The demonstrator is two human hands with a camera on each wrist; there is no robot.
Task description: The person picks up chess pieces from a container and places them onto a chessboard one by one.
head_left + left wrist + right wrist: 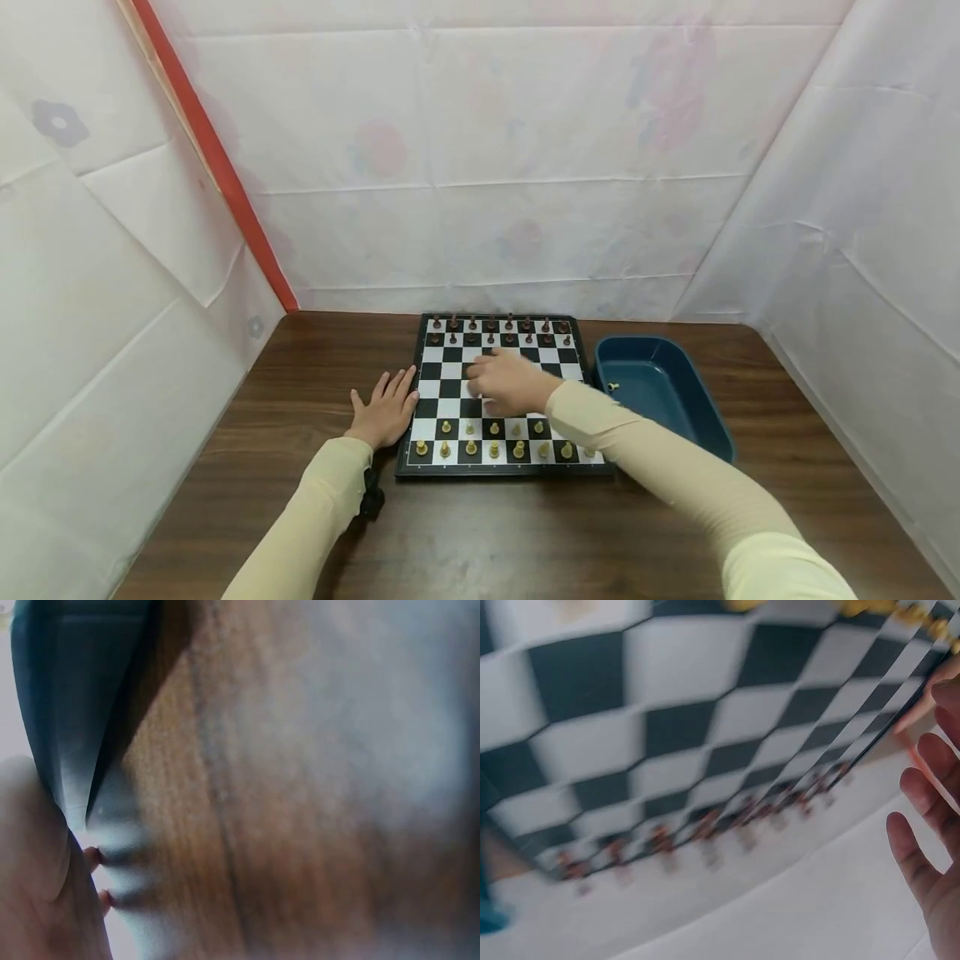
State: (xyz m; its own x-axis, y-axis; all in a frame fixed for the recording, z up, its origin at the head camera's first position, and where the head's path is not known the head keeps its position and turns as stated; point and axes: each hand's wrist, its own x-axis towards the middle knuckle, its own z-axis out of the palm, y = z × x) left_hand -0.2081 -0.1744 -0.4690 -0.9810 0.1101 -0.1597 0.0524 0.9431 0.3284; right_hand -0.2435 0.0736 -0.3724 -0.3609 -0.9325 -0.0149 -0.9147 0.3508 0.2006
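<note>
A black-and-white chessboard (450, 389) lies on the table with chess pieces standing along both ends. Dark reddish pieces (491, 338) fill two rows at the far end; yellow pieces (493, 450) stand in two rows at the near end. My right hand (512, 383) hovers above the middle of the board, slightly blurred. In the right wrist view its fingers (922, 799) are loosely bent and apart, holding nothing. The left hand (384, 410) rests flat by the board's left edge, fingers spread, fingertips right at the rim. My right forearm hides some squares at the right.
A dark blue tray (701, 417) stands just right of the board, with one yellow chess piece (613, 387) in it near its left wall. The brown wooden table (337, 350) meets white cloth walls (525, 150) at the back and sides.
</note>
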